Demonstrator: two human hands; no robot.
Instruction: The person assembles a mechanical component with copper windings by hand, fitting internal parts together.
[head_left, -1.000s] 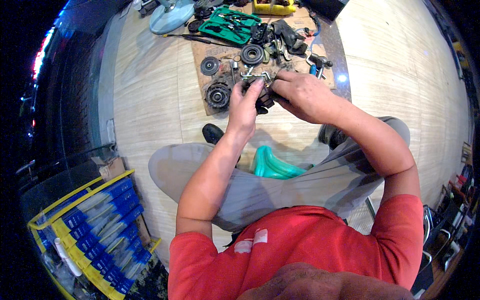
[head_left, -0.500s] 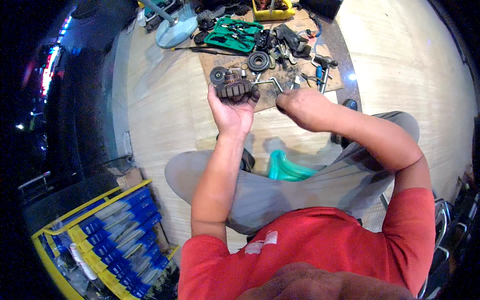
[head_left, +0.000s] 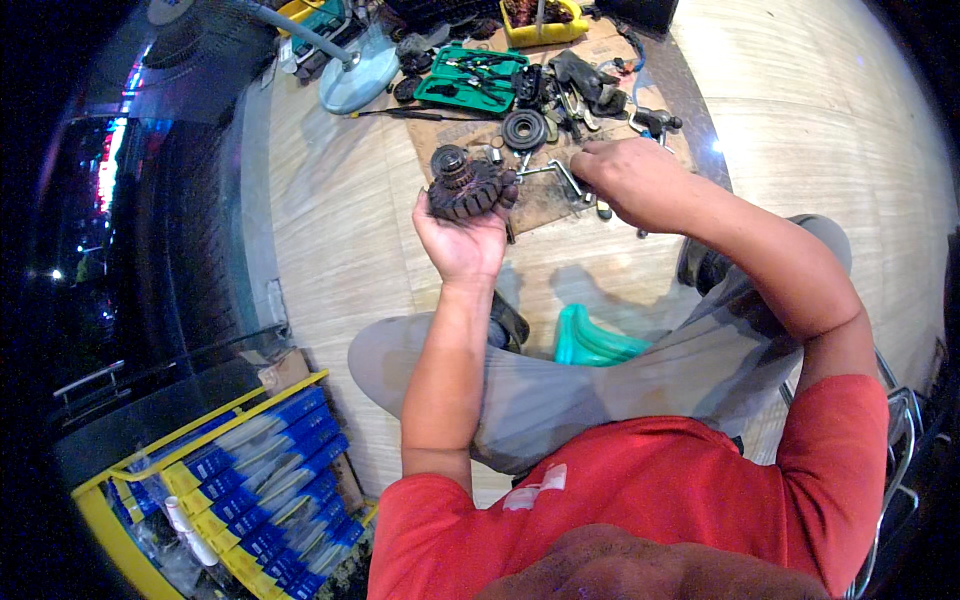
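My left hand (head_left: 460,245) is turned palm up, with its fingers curled around a dark, greasy motor armature (head_left: 466,196). Slots run around the armature's rim, and a narrower stepped shaft end points up. Off to the right, my right hand (head_left: 635,185) is closed in a pinch above a sheet of brown cardboard (head_left: 545,212). Its fingertips hide whatever they may hold. Between the hands lies a crank-shaped metal wrench (head_left: 562,172), close to the right fingertips. Beyond the armature sits a round black pulley-like ring (head_left: 524,130).
A green tool case (head_left: 470,80) lies open farther off, near dark gloves (head_left: 590,82) and a yellow bin (head_left: 545,32). The fan's round base (head_left: 358,75) stands far left. A green curved object (head_left: 595,338) rests by my legs; a yellow rack (head_left: 215,410) stands left.
The armature has tilted in my left hand, so its shaft end now points more toward me. My right hand has moved forward and right, now covering the blue-handled tool. The view has shifted slightly.
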